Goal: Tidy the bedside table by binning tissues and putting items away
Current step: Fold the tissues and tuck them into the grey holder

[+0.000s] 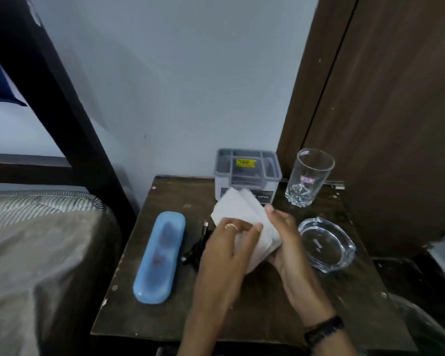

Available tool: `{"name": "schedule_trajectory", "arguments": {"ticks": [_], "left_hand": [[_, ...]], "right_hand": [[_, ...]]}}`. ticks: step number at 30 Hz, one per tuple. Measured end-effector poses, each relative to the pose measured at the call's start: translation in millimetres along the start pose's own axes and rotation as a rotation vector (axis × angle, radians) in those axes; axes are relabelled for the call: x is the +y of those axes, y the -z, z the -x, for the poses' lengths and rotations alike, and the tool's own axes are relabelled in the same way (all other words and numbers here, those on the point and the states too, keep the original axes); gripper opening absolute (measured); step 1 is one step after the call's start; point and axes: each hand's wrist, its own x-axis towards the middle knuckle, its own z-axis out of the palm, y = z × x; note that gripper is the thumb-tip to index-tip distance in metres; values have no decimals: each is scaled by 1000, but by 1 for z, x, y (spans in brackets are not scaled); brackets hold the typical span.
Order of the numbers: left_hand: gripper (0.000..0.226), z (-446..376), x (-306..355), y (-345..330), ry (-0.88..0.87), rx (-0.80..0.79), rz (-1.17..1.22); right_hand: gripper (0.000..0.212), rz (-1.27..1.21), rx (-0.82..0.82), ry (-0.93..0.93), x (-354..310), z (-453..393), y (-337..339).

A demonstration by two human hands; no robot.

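Over the middle of the dark wooden bedside table (139, 312), both my hands hold a stack of white tissues (238, 208). My left hand (226, 250), with a ring on one finger, presses on the stack from the left. My right hand (285, 240) cups its right edge from below. A blue oblong case (159, 255) lies on the table's left part. A black cable (197, 249) lies between the case and my left hand, partly hidden by it.
A grey compartment organiser box (247, 170) stands at the table's back edge. An empty drinking glass (307, 177) stands to its right, with a glass ashtray (326, 244) in front of that. A bed (36, 253) is on the left, a brown wardrobe (383, 111) on the right.
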Motion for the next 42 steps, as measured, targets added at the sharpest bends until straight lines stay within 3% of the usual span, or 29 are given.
{"name": "schedule_trajectory", "arguments": {"ticks": [2, 4, 9, 15, 19, 21, 23, 25, 29, 35, 39, 42], "left_hand": [[22, 11, -13, -16, -81, -135, -97], [26, 17, -26, -25, -113, -166, -194], [32, 16, -58, -30, -150, -14, -538], [44, 7, -64, -34, -109, 54, -650], [41, 5, -57, -29, -24, 63, -542], [38, 6, -52, -27, -12, 88, -435], [33, 6, -43, -27, 2, 114, -281], [28, 5, -33, -27, 78, 112, -54], [29, 2, -25, -26, 263, 53, 294], [53, -7, -18, -13, 332, 59, 376], [37, -10, -20, -6, 359, 43, 357], [29, -13, -22, -4, 354, 51, 360]], "right_hand": [[21, 171, 38, 33, 13, 3, 22], [31, 276, 70, 93, 23, 2, 36], [31, 426, 169, 254, 27, -4, 49], [37, 609, 162, 293, 32, -7, 46], [40, 610, 125, 271, 33, -6, 42], [30, 513, 109, 261, 32, -5, 39], [20, 333, 82, 230, 29, -5, 35], [29, 184, 50, 192, 27, -5, 32], [28, 161, 4, 287, 24, -5, 26], [22, 50, -85, 255, 25, -9, 17], [21, 16, -72, 234, 25, -13, 17], [40, 71, -36, 245, 24, -17, 21]]}}
